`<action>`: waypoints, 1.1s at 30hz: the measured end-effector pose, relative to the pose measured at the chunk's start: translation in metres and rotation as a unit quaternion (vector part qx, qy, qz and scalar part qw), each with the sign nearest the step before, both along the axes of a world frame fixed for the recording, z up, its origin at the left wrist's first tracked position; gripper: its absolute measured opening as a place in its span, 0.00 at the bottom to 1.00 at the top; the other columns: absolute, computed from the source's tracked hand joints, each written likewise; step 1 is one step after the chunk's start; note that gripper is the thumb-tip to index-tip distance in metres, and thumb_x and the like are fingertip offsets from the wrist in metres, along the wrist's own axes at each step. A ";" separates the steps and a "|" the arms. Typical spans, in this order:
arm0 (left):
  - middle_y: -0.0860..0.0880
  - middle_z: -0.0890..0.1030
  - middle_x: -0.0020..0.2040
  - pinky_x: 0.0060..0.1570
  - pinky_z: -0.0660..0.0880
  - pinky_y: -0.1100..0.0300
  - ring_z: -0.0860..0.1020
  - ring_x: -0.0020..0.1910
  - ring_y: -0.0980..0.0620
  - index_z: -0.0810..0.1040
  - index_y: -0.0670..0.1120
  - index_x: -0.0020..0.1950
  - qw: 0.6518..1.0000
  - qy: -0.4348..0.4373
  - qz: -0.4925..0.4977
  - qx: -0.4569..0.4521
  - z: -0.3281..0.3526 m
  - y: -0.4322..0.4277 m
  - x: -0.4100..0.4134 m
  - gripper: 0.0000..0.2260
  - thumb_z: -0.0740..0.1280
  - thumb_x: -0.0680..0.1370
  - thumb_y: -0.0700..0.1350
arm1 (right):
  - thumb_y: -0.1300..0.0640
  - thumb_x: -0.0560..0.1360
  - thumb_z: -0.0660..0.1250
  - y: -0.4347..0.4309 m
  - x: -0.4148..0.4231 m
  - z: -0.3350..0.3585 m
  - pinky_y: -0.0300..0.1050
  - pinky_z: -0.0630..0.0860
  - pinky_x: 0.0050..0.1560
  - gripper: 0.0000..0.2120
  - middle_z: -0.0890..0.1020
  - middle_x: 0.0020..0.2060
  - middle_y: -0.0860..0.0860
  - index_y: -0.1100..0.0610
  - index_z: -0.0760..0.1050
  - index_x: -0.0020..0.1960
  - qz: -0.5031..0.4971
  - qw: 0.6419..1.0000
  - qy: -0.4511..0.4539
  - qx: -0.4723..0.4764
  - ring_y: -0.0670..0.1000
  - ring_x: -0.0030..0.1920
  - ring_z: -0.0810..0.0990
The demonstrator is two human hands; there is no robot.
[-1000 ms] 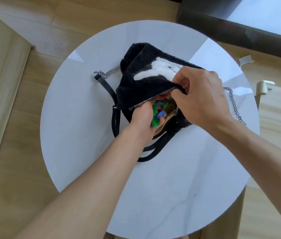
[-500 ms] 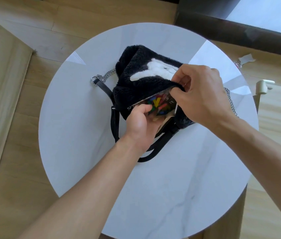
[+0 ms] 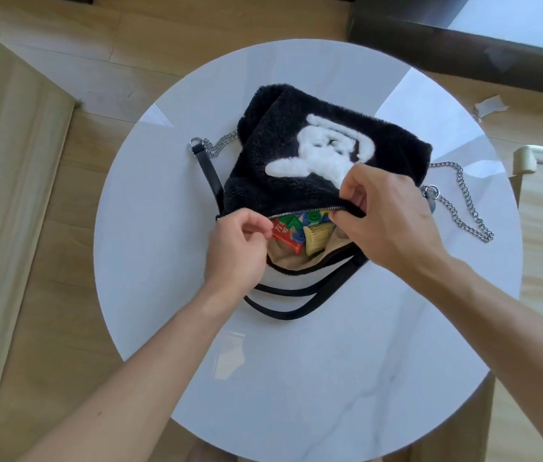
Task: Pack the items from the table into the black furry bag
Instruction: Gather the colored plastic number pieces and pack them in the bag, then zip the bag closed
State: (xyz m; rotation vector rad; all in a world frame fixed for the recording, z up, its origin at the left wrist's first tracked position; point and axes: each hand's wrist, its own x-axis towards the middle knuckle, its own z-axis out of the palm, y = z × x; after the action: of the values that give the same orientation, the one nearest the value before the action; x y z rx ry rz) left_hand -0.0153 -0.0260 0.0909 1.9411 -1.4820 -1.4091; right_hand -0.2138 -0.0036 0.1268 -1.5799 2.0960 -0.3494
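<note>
While I stood near the round white table, I saw at the far left a pale wooden panel on the wooden floor. On the table's left part lay a black strap with a silver chain joined to it, both leading to the black furry bag. The bag lay in the middle of the table, a little toward the far side, with a white fluffy figure on its upper face and its mouth turned toward the person.

The left hand was at the left end of the open mouth, with the fingers curled and the fingertips at the corner of a red packet. Whether it pinched the packet or the bag's edge, I could not tell. Inside the mouth, on a beige lining, the red packet lay beside a yellow packet, and small coloured plastic pieces showed behind them, just under the zipper. Two black handles curved on the table below the opening.

The right hand pinched the upper zipper edge between thumb and fingers and held it raised, so the mouth stood open. Further right a second silver chain lay in a loop on the table. Past the table's edge stood a small cream plastic piece.
</note>
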 end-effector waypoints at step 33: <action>0.55 0.69 0.33 0.33 0.64 0.62 0.65 0.30 0.55 0.71 0.45 0.50 0.932 -0.008 -0.342 -0.117 -0.050 -0.082 0.088 0.06 0.61 0.76 0.36 | 0.45 0.78 0.66 -0.007 0.213 -0.077 0.49 0.71 0.41 0.19 0.78 0.36 0.52 0.54 0.67 0.33 -0.396 0.876 -0.251 0.116 0.57 0.41 0.75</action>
State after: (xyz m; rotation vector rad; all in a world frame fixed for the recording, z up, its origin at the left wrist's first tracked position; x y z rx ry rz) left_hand 0.0726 -0.1081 0.0413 1.3381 -2.3521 -1.3609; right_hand -0.0007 -0.0110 0.0501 -0.3573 2.1401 -0.6636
